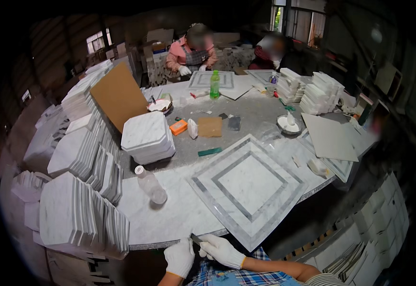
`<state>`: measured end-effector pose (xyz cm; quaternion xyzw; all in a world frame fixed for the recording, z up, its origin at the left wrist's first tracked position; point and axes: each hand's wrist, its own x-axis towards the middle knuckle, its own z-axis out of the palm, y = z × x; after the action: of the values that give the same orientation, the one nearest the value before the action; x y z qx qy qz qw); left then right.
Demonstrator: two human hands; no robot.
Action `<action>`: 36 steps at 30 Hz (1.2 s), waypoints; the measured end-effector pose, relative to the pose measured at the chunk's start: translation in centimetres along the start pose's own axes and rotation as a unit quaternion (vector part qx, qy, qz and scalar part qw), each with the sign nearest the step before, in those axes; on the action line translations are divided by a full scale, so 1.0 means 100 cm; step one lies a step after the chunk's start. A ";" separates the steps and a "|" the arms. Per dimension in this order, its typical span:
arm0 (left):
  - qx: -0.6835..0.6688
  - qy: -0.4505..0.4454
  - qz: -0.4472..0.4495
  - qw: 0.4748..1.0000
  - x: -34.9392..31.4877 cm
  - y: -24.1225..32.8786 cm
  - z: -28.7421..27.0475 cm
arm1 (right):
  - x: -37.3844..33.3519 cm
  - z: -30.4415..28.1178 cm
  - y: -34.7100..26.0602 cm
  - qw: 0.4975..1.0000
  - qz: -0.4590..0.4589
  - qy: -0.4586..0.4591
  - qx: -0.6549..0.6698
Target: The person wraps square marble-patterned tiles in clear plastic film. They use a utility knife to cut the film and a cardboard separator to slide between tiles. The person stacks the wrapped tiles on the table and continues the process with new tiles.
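Observation:
Both my hands wear white knit gloves and are close together below the table's near edge. My right hand (221, 250) is closed around a small dark, flat, blade-like tool (195, 239), its end pointing up and left. Beside it, my left hand (179, 258) is closed, its fingertips near the tool; what it holds, if anything, is hidden. Ahead and to the right lies a square marble panel (251, 186) with grey inlaid bands, one corner jutting over the edge. A clear plastic bottle (151, 185) with a white cap lies left of the panel.
Stacked marble tiles (70, 214) line the table's left side; another tile stack (146, 131) stands nearer the middle. An orange box (179, 127), a green strip (210, 151) and a white-filled bowl (289, 124) lie beyond. Two people work at the far side, one in pink (192, 52).

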<state>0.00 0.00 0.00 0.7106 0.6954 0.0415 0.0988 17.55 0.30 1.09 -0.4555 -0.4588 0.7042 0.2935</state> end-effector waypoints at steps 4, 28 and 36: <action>-0.253 -0.027 -0.056 0.965 -0.006 -0.016 0.013 | -0.018 0.000 -0.025 0.995 -0.042 0.039 -0.081; -0.551 -0.211 -0.127 0.797 -0.003 0.015 -0.063 | 0.022 -0.010 -0.012 0.903 -0.204 0.098 -0.366; -0.554 -0.243 -0.123 0.787 -0.002 0.019 -0.065 | 0.027 -0.031 -0.019 0.945 -0.122 0.101 -0.287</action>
<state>0.62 0.30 6.72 0.4291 0.5870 0.2330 0.6457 19.29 4.51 1.26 -0.5296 -0.6612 0.4518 0.2795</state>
